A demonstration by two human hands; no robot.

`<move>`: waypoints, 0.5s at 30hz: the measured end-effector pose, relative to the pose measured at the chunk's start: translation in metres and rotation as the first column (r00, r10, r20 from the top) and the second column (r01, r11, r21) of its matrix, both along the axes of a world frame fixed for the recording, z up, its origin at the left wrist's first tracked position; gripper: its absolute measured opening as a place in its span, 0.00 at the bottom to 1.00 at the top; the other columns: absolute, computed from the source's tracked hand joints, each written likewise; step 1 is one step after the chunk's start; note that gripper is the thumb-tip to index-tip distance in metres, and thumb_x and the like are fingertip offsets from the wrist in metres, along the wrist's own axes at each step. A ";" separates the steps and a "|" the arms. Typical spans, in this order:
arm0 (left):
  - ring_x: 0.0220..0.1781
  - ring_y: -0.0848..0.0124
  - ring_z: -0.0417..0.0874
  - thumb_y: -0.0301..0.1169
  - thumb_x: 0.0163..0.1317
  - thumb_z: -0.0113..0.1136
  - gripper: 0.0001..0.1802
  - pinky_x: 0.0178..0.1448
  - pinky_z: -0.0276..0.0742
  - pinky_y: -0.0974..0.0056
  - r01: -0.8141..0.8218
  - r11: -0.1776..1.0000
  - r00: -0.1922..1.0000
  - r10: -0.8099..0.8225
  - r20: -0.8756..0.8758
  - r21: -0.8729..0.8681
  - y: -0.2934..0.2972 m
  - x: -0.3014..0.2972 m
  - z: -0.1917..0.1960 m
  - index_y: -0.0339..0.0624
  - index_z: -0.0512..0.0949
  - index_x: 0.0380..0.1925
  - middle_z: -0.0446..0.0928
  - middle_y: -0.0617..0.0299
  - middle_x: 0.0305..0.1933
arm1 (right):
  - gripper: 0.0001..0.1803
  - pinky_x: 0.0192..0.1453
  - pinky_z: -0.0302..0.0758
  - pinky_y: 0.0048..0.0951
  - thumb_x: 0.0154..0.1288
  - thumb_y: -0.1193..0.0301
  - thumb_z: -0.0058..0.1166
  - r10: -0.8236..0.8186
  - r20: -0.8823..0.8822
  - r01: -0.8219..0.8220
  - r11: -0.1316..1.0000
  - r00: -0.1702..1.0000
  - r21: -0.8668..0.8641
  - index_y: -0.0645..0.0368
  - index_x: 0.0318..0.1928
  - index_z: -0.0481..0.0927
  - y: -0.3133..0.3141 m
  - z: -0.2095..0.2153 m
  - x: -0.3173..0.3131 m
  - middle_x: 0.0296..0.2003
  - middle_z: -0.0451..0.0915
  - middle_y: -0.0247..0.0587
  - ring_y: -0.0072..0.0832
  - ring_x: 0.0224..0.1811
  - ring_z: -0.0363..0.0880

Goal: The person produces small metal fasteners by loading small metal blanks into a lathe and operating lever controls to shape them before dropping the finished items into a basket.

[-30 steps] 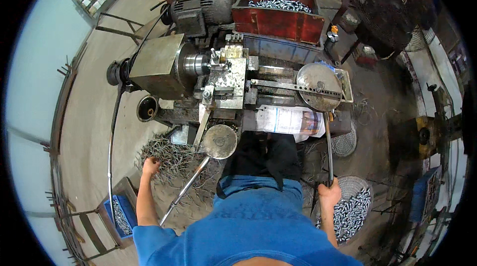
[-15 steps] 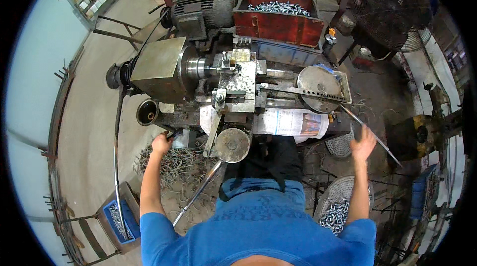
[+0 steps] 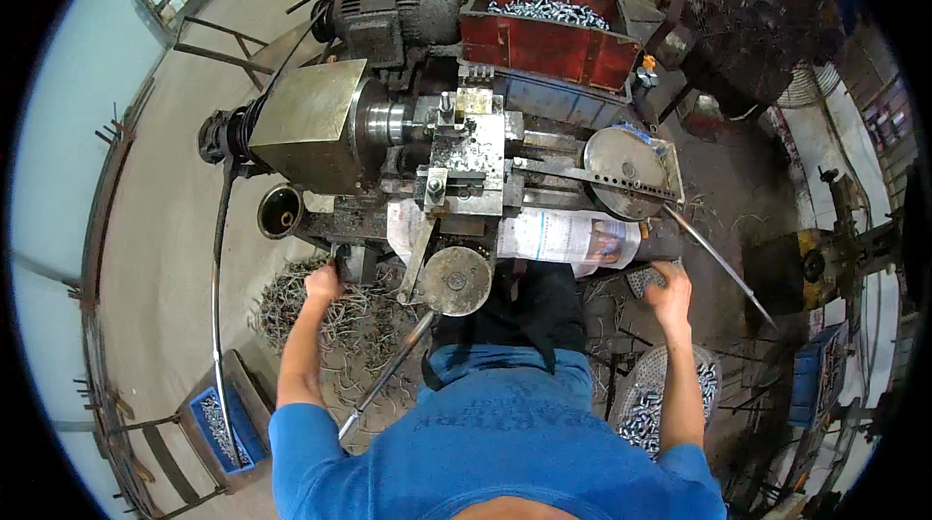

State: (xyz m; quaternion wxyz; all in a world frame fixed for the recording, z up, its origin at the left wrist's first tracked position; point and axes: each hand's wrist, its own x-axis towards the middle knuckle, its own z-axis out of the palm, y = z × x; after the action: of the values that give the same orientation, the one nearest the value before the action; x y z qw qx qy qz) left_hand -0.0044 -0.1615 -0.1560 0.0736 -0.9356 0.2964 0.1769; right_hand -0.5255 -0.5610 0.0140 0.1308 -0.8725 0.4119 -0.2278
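In front of me stands a small lathe with a metal tool slide (image 3: 469, 156) and a shiny chuck (image 3: 381, 122). My left hand (image 3: 323, 282) is closed at the lathe's lower left edge, beside a dark part; what it grips is hidden. My right hand (image 3: 670, 297), fingers curled, is by the right front end of the bench. I cannot make out what it holds, if anything. To its right slants a long metal lever (image 3: 718, 263), apart from the hand, below a round plate (image 3: 624, 170). Another lever (image 3: 386, 376) runs down from the nearer round plate (image 3: 456, 281).
Behind the lathe are a motor (image 3: 403, 15) and a red bin (image 3: 549, 49) of metal parts. Metal shavings (image 3: 301, 306) cover the floor at left. A basket (image 3: 714, 365) of parts lies under my right arm; a blue bin (image 3: 228, 428) sits lower left. A fan (image 3: 767, 25) stands far right.
My right hand has moved left, away from the long lever, to the bench's right front end. My left hand stays near the lathe's lower left edge. The view has shifted slightly.
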 end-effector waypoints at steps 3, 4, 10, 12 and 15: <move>0.45 0.52 0.80 0.50 0.51 0.59 0.25 0.47 0.76 0.51 -0.068 0.998 0.997 0.068 0.048 0.001 0.008 0.000 -0.002 0.39 0.76 0.38 0.79 0.47 0.41 | 0.20 0.48 0.72 0.39 0.38 0.74 0.53 0.170 0.066 -0.162 0.981 0.983 -0.108 0.63 0.38 0.80 -0.021 0.039 0.050 0.37 0.79 0.50 0.46 0.42 0.75; 0.46 0.52 0.80 0.50 0.52 0.59 0.25 0.47 0.76 0.52 -0.057 0.998 0.998 0.057 0.016 -0.010 0.011 0.000 -0.002 0.40 0.76 0.38 0.78 0.48 0.42 | 0.20 0.47 0.72 0.39 0.38 0.74 0.53 0.236 0.090 -0.225 0.967 0.968 -0.123 0.63 0.38 0.80 -0.026 0.052 0.069 0.37 0.79 0.50 0.46 0.41 0.75; 0.34 0.59 0.83 0.41 0.53 0.60 0.23 0.39 0.77 0.58 -0.261 0.863 0.960 0.184 -0.214 -0.433 0.056 0.025 0.088 0.41 0.76 0.47 0.81 0.48 0.34 | 0.20 0.45 0.73 0.39 0.36 0.71 0.55 0.633 0.105 -0.607 0.769 0.767 -0.200 0.62 0.37 0.81 0.001 0.122 0.235 0.36 0.80 0.46 0.44 0.40 0.75; 0.24 0.71 0.80 0.31 0.61 0.54 0.18 0.31 0.75 0.66 -0.296 0.713 0.951 0.154 -0.269 -0.636 0.077 0.030 0.156 0.33 0.73 0.48 0.80 0.55 0.32 | 0.19 0.45 0.73 0.37 0.35 0.70 0.56 0.731 0.045 -0.684 0.657 0.681 -0.318 0.62 0.34 0.80 0.015 0.121 0.298 0.34 0.79 0.44 0.42 0.40 0.74; 0.24 0.71 0.79 0.33 0.61 0.53 0.16 0.30 0.75 0.66 -0.184 0.701 0.912 0.383 0.147 -0.689 0.137 0.046 0.214 0.39 0.75 0.48 0.80 0.55 0.27 | 0.14 0.48 0.71 0.34 0.34 0.69 0.55 0.756 -0.206 -0.765 0.529 0.621 -0.367 0.60 0.26 0.81 0.037 0.112 0.379 0.32 0.79 0.41 0.39 0.40 0.73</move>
State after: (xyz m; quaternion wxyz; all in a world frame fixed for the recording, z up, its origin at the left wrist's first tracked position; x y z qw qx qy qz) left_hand 0.0415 -0.0250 0.0585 -0.2498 -0.9498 0.1771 -0.0638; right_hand -0.1470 -0.5243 0.1260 0.0213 -0.9726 -0.0672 -0.2215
